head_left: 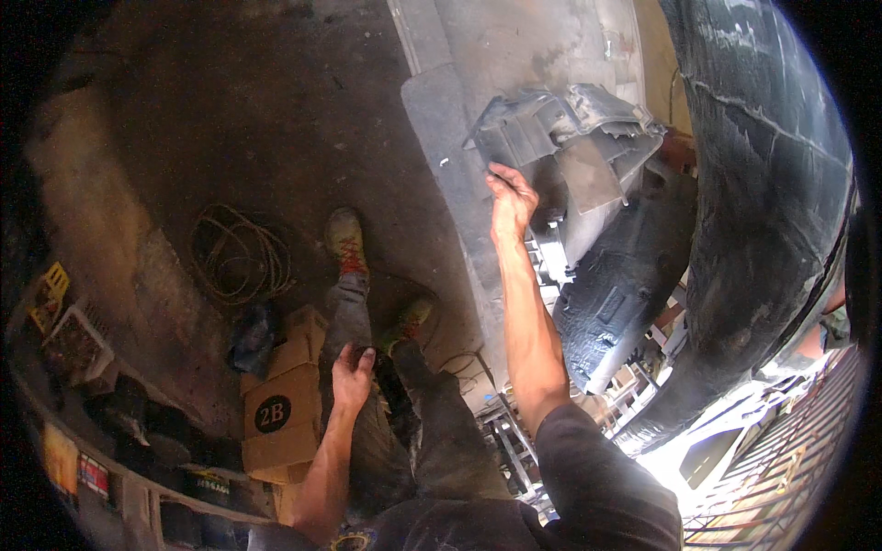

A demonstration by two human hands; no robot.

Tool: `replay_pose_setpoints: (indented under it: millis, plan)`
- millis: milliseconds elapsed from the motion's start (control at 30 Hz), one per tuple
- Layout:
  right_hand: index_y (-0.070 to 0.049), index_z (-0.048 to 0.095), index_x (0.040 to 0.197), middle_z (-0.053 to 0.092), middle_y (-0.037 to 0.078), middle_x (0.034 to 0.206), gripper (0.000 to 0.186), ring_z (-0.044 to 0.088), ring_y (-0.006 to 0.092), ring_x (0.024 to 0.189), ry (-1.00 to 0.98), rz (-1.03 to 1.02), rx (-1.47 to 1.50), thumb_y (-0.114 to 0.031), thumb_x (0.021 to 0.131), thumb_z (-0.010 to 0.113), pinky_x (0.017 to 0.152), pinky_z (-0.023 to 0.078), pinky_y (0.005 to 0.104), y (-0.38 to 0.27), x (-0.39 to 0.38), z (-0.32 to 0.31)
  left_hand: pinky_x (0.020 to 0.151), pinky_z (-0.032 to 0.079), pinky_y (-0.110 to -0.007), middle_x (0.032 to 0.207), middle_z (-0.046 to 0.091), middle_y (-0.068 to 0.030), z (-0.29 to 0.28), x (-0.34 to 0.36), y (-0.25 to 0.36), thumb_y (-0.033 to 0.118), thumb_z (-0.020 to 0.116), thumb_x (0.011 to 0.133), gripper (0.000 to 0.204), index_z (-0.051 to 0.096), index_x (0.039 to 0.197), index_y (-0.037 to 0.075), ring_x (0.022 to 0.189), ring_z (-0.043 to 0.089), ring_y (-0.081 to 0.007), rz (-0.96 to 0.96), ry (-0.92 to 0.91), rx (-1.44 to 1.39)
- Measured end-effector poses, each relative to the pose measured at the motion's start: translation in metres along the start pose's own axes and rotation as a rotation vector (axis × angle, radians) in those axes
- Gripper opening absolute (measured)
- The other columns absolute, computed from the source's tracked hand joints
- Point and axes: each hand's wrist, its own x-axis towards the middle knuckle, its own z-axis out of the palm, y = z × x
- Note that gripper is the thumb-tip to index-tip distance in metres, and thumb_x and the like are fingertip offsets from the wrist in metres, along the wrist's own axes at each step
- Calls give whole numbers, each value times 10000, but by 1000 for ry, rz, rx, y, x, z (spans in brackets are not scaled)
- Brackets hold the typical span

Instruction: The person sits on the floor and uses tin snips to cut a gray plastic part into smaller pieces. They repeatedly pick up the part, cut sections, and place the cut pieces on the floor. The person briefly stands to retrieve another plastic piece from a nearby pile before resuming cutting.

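The left hand (352, 380) hangs empty above the trouser leg (349, 312), fingers loosely parted, perhaps unneeded for support. Farther out, the right hand (512, 204) reaches, fingers bunched narrow, to the near edge of the grey plastic part (525, 129); I cannot tell whether it grips. The pale surface (514, 41) beneath probably bears the part's weight.

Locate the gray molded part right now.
Head view: the gray molded part is in the upper part, right of centre, just above the right hand and left of the large black curved piece; contact is unclear.
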Motion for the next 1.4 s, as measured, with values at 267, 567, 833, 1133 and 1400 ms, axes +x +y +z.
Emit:
replay_pose_setpoints:
  millis: [267,567,833,1133,1400]
  plan:
    - [15,673,948,620,18,815,214,558,94,710,125,69,85,105,767,605,656,443,222,51,-11,25,831,453,-309,1028,649,-103,-6,1,-18,155,608,916,339,549,1156,-77,932,579,-164,-24,-36,62]
    - [3,688,1015,592,-19,794,248,531,59,678,146,-30,22,109,800,624,678,470,210,61,-19,23,904,440,-346,1094,637,-141,-30,16,-72,163,616,914,368,542,1168,-92,1020,580,-216,34,-98,42]
    - [-19,687,1069,699,121,974,244,658,250,905,96,-509,-568,-15,857,565,799,497,351,6,17,50,996,402,-352,1248,574,-248,-22,19,-60,230,640,901,605,421,1294,-173,1169,545,-269,4,-40,65]
    - [-38,688,1059,670,162,1000,259,631,334,969,63,-460,-588,-19,829,570,846,494,404,8,22,56,971,414,-327,1225,596,-214,-20,23,-70,210,625,912,557,438,1270,-173,1136,561,-242,33,-56,14]
    - [-48,697,1053,666,132,996,255,644,282,922,147,-565,-572,-12,835,571,806,506,370,12,20,60,941,424,-317,1173,622,-157,-28,20,-54,188,625,913,489,471,1232,-149,1068,572,-211,45,-157,28]
